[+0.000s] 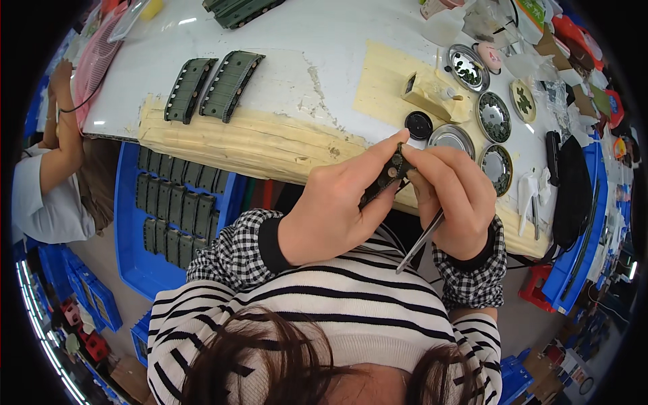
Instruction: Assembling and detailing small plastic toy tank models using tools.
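My left hand (331,199) is closed around a dark green curved plastic part (388,177) with round studs along it, held in front of my chest by the table's edge. The fingertips of my right hand (462,196) press at the upper end of the same part. Metal tweezers (420,246) lie in the grip of my right hand, their rear end slanting down toward my striped top. My fingers hide the tips of the tweezers and most of the part. Two similar green curved parts, a left one (190,91) and a right one (231,86), lie on the table.
Round metal dishes (495,118) with small green pieces stand at the right, near a black lid (418,125) and a yellowish box (435,98). A blue bin (128,233) below the table holds several green parts. Another person's arm (62,145) shows at far left.
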### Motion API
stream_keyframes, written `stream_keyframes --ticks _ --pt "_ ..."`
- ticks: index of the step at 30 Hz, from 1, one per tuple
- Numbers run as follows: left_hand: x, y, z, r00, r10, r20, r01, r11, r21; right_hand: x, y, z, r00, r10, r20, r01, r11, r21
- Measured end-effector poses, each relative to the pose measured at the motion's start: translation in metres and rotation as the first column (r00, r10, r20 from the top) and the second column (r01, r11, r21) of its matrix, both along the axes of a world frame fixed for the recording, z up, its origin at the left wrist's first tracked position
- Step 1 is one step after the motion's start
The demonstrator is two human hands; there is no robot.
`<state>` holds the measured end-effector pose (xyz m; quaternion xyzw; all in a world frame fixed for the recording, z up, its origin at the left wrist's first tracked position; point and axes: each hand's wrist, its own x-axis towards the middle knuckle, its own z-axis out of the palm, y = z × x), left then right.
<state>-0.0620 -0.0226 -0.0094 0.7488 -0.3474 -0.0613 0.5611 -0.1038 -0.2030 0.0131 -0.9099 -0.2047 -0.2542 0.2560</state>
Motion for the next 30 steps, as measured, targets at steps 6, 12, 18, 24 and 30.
stream_keyframes --ticks 6,12,18,24,30 --pt "0.01 -0.001 -0.016 0.967 -0.144 -0.208 0.096 0.97 -0.224 0.0 -0.016 0.012 0.953 -0.302 -0.037 0.298 0.898 0.324" --pt "0.015 0.0 0.0 0.523 -0.381 -0.762 -0.066 0.874 -0.482 0.028 -0.037 0.002 0.913 -0.408 0.005 0.4 0.896 0.191" --pt "0.022 0.0 -0.003 0.34 -0.505 -0.793 -0.12 0.813 -0.569 0.039 -0.042 -0.013 0.925 -0.381 -0.017 0.378 0.91 0.169" --pt "0.024 0.0 -0.02 0.07 -0.771 -0.633 -0.233 0.604 -0.762 0.015 -0.021 0.017 0.885 -0.466 0.011 0.409 0.788 0.461" --pt "0.019 -0.002 -0.022 -0.02 -0.797 -0.603 -0.267 0.585 -0.765 0.007 0.001 0.009 0.98 0.058 -0.19 0.121 0.581 0.805"
